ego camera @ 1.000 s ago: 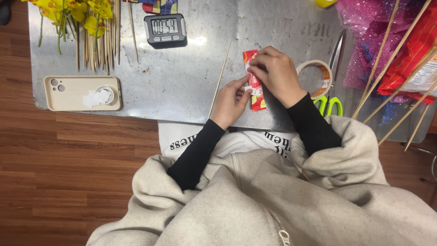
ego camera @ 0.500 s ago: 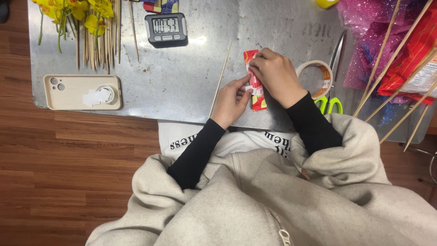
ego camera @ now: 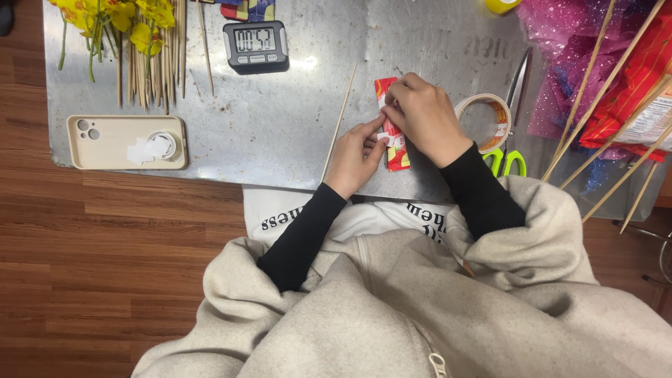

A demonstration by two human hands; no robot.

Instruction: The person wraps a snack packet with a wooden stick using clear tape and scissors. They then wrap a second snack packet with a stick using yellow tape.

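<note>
Red candy packet [ego camera: 396,150] laid flat on metal tray [ego camera: 280,133], pressed under both hands. Right hand [ego camera: 423,115] curled over packet's upper half, fingers closed narrow onto it. Left hand [ego camera: 357,154] set at packet's left edge, fingertips pinched on small white scrap, probably tape. Thin wooden skewer [ego camera: 339,122] laid just left of left hand. Tape roll [ego camera: 490,119] and green-handled scissors [ego camera: 511,150] placed beside right wrist. Timer [ego camera: 255,45] and phone [ego camera: 126,142] kept well apart.
</note>
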